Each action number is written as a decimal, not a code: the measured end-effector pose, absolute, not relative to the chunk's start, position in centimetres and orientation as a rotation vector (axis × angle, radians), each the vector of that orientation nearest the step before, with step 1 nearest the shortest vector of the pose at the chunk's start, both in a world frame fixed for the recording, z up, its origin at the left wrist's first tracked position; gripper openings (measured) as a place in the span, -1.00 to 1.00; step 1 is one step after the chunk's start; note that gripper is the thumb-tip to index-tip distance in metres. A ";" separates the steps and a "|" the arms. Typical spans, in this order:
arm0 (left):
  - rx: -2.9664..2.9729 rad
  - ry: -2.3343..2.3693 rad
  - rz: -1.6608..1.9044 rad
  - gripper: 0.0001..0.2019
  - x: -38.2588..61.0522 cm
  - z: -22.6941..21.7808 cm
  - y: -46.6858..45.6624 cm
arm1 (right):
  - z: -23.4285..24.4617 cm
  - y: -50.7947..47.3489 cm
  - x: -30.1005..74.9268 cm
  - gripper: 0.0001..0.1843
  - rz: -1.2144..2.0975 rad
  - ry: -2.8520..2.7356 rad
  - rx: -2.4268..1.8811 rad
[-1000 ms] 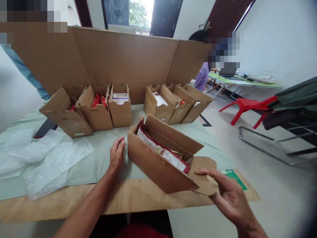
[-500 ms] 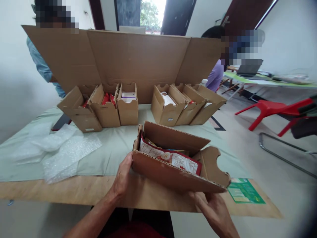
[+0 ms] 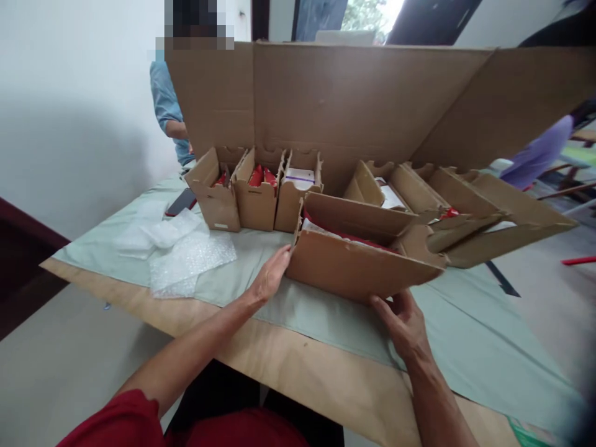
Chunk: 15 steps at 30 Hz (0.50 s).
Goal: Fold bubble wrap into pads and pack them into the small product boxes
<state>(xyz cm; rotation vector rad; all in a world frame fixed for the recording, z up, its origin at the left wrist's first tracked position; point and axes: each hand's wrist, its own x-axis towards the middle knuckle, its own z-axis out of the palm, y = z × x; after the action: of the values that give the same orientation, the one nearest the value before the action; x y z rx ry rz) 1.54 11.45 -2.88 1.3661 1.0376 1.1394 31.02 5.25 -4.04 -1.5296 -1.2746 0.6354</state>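
Both hands now push the open cardboard box (image 3: 358, 267) farther up the table: left hand (image 3: 272, 278) flat against its end, right hand (image 3: 405, 320) gripping its bottom edge at lower center.

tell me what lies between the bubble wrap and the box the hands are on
Only bare green cloth and the left hand touching the box; bubble wrap lies apart, head view.

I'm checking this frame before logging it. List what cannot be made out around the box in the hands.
Head view only:
- Contents of the open cardboard box: its near wall hides all but a red and white edge.
- Right hand: fingertips tucked under the box, grip unclear.
- Left hand: palm lies against the box end, contact hidden.
- Right row of boxes: partly blocked by the held box.
- Bubble wrap: anything beneath is unreadable.
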 end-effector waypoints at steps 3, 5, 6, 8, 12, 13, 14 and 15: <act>1.489 1.193 1.133 -0.53 -2.2 -4.1 9.8 | -6.0 4.4 31.9 -0.50 0.735 -1.219 -1.519; 1.743 1.429 1.108 -0.63 -5.6 -4.9 9.0 | -6.9 4.1 32.6 -0.49 0.746 -1.192 -1.495; 1.935 1.590 1.054 -0.66 -7.5 -5.2 8.9 | -7.1 4.1 32.8 -0.48 0.740 -1.186 -1.489; 2.218 1.888 0.858 -0.67 -10.8 -5.5 9.0 | -7.2 4.3 33.1 -0.52 0.730 -1.201 -1.515; 2.318 2.106 0.677 -0.78 -14.5 -5.2 10.4 | -6.7 4.8 32.6 -0.59 0.709 -1.272 -1.647; 2.316 2.099 0.685 -0.81 -14.7 -5.0 10.8 | -6.5 4.8 32.5 -0.59 0.701 -1.283 -1.657; 2.319 2.091 0.696 -0.82 -14.7 -4.8 11.1 | -6.2 4.7 32.4 -0.59 0.696 -1.284 -1.651; 2.321 2.080 0.719 -0.82 -14.6 -4.5 11.3 | -5.9 4.5 32.3 -0.57 0.699 -1.274 -1.635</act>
<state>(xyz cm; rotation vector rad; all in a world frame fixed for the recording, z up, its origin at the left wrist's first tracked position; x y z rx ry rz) -14.60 11.28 -4.45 2.3212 2.0804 0.7192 32.33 4.47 -5.95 -1.6346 -1.2745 0.6995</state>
